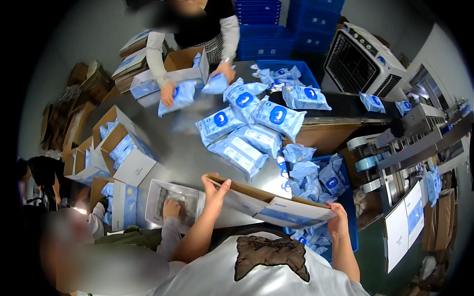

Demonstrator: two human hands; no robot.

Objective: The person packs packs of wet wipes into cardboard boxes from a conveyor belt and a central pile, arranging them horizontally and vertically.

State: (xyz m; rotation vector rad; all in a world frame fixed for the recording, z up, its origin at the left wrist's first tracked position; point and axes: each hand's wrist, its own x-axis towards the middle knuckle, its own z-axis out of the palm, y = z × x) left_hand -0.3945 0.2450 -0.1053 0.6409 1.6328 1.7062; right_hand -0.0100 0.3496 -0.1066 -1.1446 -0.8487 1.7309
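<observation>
A folded carton (291, 213), white and pale blue outside and brown inside, stretches between my two hands in front of my chest. It looks nearly flat, with a narrow gap along its upper edge. My left hand (215, 196) grips its left end, thumb on the near side. At the other end, my right hand (338, 220) is closed around the right edge. Just beyond the carton, pale blue soft packs (240, 153) lie heaped on the metal table (173, 153). More packs (305, 172) fill a blue crate (351, 207) beside and partly under the carton.
Across the table a person handles packs (177, 96) beside an open carton (170, 79). At left, another person's hand (172, 208) reaches into a white bin (153, 197), near filled cartons (133, 163). A black conveyor (340, 102) carries packs at right; flat cartons (402, 229) stand below machinery.
</observation>
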